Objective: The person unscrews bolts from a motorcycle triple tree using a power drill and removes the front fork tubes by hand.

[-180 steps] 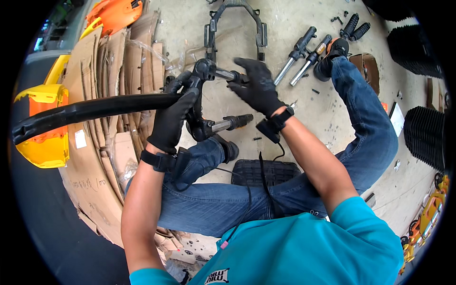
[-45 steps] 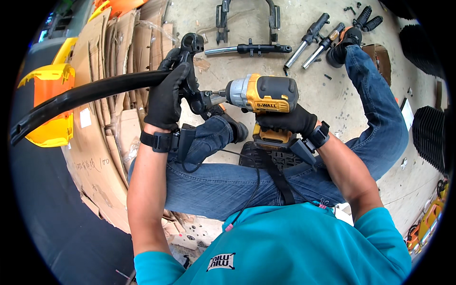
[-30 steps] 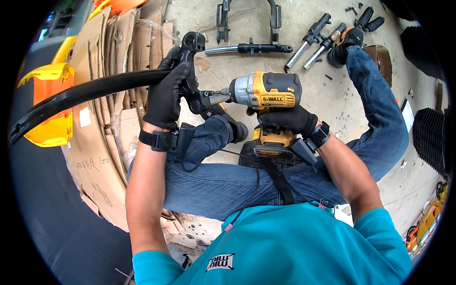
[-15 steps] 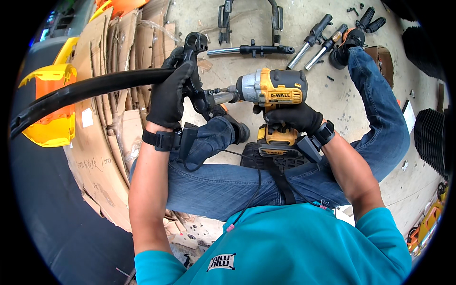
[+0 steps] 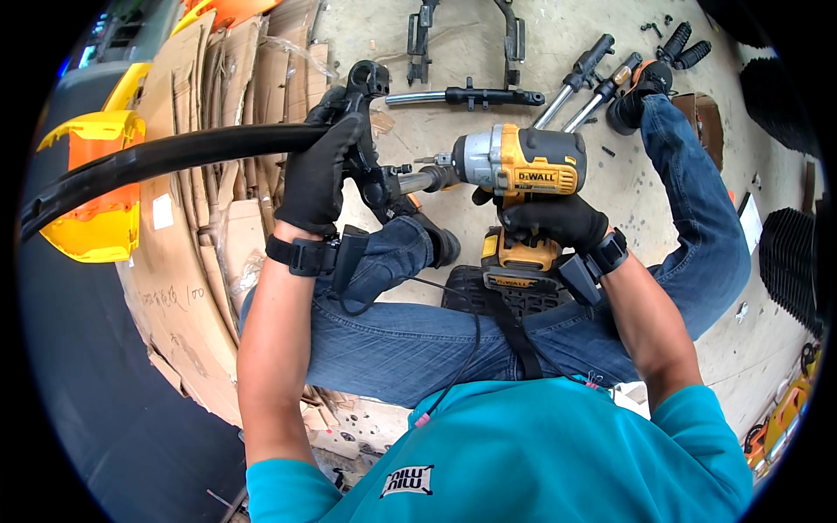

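In black gloves, both my hands are closed on things. My left hand grips a black metal clamp-like bracket where a long, curved black bar meets it and stretches out to the left. A small dark bolt stands out of the bracket's right side, above a silver metal tube. My right hand is wrapped round the handle of a yellow and black cordless impact driver. Its bit points left at the bolt, with a small gap between them. My left fingertips are partly hidden behind the bracket.
Flattened cardboard is stacked at left beside a yellow and orange plastic shell. Beyond my hands lie a black frame, a fork tube and two shock absorbers. My jeans-clad legs spread around the work.
The impact driver has moved right in my right hand, and its bit has come away from the bolt. My left hand and the bracket have shifted slightly right.
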### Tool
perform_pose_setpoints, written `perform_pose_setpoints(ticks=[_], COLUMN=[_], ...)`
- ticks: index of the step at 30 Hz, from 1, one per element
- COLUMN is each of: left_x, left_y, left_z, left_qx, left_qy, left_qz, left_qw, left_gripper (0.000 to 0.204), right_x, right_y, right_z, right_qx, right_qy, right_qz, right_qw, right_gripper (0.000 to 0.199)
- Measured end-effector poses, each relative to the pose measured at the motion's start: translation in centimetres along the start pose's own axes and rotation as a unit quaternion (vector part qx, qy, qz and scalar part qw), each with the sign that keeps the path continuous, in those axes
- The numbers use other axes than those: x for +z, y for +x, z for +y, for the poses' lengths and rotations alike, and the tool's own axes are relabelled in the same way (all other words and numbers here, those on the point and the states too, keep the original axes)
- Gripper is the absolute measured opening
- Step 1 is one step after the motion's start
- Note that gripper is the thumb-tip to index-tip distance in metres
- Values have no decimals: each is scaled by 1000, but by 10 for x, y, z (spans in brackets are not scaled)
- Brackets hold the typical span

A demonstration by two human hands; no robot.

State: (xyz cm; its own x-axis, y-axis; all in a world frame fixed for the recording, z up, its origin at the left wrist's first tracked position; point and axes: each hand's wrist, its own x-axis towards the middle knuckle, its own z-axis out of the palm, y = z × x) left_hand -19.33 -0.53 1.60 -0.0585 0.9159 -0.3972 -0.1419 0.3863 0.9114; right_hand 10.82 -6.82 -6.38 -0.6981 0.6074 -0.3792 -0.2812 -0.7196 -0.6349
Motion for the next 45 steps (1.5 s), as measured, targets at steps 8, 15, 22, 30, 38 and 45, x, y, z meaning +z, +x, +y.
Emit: perform_pose_setpoints(ticks=[8, 15, 22, 30, 38, 45], left_x=[1, -6, -1, 0, 1, -1], left_y=[0, 2, 0, 2, -1, -1], left_z=[-1, -3, 0, -1, 2, 0], left_qx=[1, -12, -5, -4, -4, 1], left_qy=[-2, 22, 19, 17, 31, 39], left_qz=[-11, -31, -14, -24, -28, -29], left_qw=[1000, 999, 1000, 1000, 999, 999], left_gripper=[49, 49, 48, 50, 52, 51], right_x=[13, 19, 20, 8, 8, 13], right_y=[3, 2, 0, 2, 6, 7], right_z=[11, 3, 1, -3, -9, 4], right_qx=[-13, 1, 4, -194, -223, -29], right_qy=[-74, -97, -146, -417, -451, -141], right_qz=[18, 31, 41, -11, -34, 17], right_qw=[997, 995, 988, 888, 864, 989], right_gripper=[40, 41, 39, 41, 45, 36])
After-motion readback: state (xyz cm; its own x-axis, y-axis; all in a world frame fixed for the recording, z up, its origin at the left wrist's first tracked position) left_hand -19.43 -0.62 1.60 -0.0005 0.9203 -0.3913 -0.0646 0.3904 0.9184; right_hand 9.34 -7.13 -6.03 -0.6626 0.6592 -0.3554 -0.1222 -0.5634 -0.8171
